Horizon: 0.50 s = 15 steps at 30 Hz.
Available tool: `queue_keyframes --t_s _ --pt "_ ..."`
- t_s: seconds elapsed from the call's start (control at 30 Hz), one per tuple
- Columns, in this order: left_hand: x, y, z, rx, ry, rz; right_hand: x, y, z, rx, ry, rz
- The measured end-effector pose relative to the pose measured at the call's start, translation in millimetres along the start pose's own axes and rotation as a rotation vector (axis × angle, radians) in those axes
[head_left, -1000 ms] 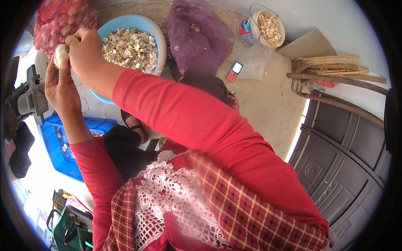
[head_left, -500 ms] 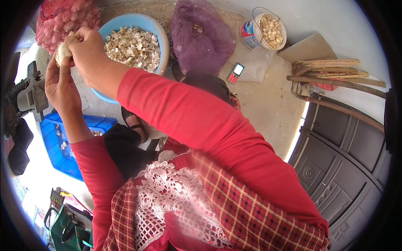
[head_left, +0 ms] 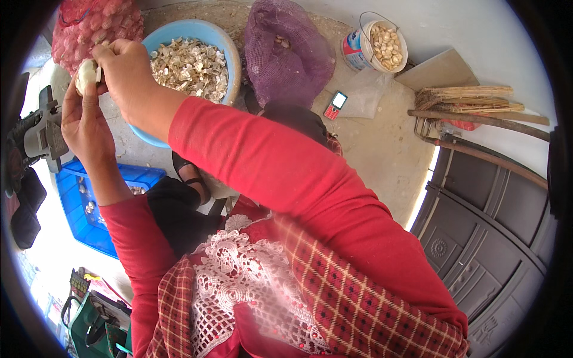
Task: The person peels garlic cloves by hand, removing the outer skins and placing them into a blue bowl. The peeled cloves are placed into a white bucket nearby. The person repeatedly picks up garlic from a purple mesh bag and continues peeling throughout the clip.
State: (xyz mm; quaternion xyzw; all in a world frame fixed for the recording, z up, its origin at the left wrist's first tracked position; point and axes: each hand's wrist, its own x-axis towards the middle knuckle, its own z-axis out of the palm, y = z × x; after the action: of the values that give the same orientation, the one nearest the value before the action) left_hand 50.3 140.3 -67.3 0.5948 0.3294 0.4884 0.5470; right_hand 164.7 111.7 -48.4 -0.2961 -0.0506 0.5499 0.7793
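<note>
- The left hand [head_left: 86,122] is held up high, with its fingers closed around a small white garlic bulb [head_left: 85,74].
- The right hand [head_left: 125,68] reaches across and pinches the same bulb from the other side, so both hands are together on it.
- I think one hand keeps the bulb steady while the other picks at its thin, papery skin.
- The bulb is up in the air, just left of the round blue bowl [head_left: 230,51] and above the ground.
- The bowl is smooth plastic and full of dry, flaky peels, pale and curly. It sits close, so scraps can drop in easily.
- A red net sack [head_left: 95,24] bulges with lumpy bulbs right behind the hands, easy to reach.
- A purple net sack [head_left: 286,53] sags, soft and mostly flat.
- A small tin bucket [head_left: 382,45] with a wire handle holds smooth, pale cloves, well apart from the bowl.
- A blue plastic crate [head_left: 77,203] sits low on the left.
- A little phone [head_left: 335,104] lies on the dusty, rough floor [head_left: 382,149].
</note>
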Motion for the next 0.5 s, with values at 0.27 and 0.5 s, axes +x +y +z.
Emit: queue_keyframes --t_s 0.27,0.5 --pt "0.1 -4.2 -0.3 0.109 0.028 0.038 -0.7 -7.3 -4.7 -0.037 -0.072 0.061" --pt "-3.9 -0.3 -4.2 0.100 -0.003 0.045 0.6 -3.2 -7.8 0.007 -0.092 0.111"
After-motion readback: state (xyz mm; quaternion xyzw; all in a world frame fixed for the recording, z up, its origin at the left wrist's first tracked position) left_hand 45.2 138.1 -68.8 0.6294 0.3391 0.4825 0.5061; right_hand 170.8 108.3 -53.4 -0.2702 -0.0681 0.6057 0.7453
